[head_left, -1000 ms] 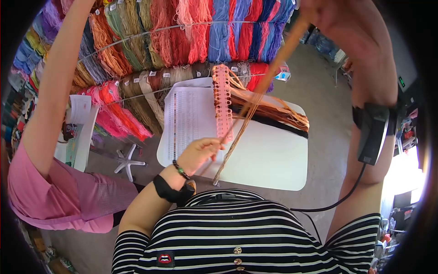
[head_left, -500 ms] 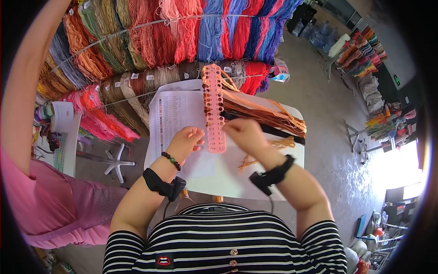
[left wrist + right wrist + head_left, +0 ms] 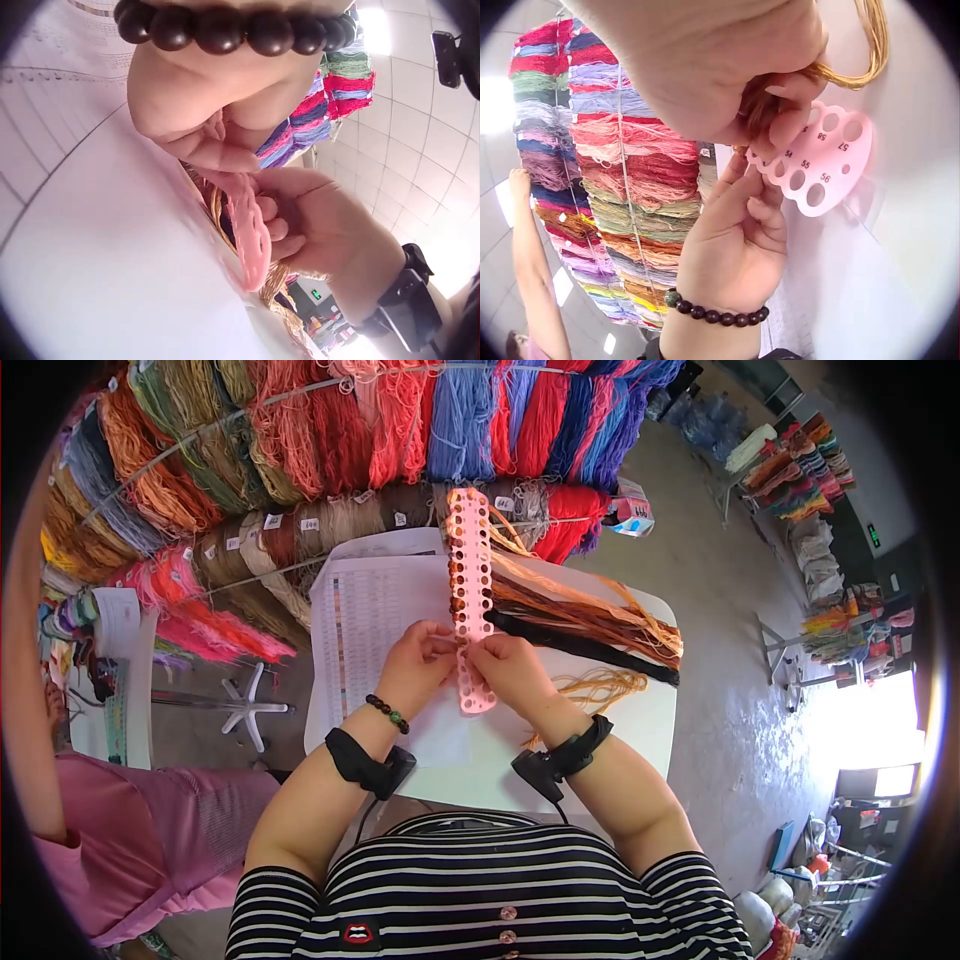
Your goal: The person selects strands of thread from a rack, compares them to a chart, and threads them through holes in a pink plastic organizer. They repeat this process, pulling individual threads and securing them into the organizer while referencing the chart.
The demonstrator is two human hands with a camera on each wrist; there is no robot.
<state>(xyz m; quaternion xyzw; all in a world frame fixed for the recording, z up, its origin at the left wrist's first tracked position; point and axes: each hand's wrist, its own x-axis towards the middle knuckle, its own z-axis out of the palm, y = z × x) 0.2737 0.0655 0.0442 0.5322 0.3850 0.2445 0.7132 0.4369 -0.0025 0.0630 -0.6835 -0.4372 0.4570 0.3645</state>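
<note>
A long pink thread holder card [image 3: 473, 595] with numbered holes along both edges stands out over the white table [image 3: 560, 760]. My left hand [image 3: 418, 660] pinches its left edge near the lower end, thumb and fingers bent. On the opposite edge, my right hand [image 3: 508, 665] grips golden-brown thread [image 3: 874, 45], whose loose tail hangs past the fingers. Holes numbered in the fifties show on the card's end in the right wrist view, while the fingers hide the holes just above. Brown, orange and black thread bundles [image 3: 580, 615] trail rightward from the card's upper holes.
A printed chart [image 3: 370, 610] lies under the card's left side. Behind the table, many coloured skeins [image 3: 340, 440] hang on rails. At the left stands another person in a pink top [image 3: 150, 820], near a white chair base [image 3: 245, 705].
My right hand has come down from high at the right, where it drew the thread out long, to the card's right edge. My left hand has closed in on the left edge.
</note>
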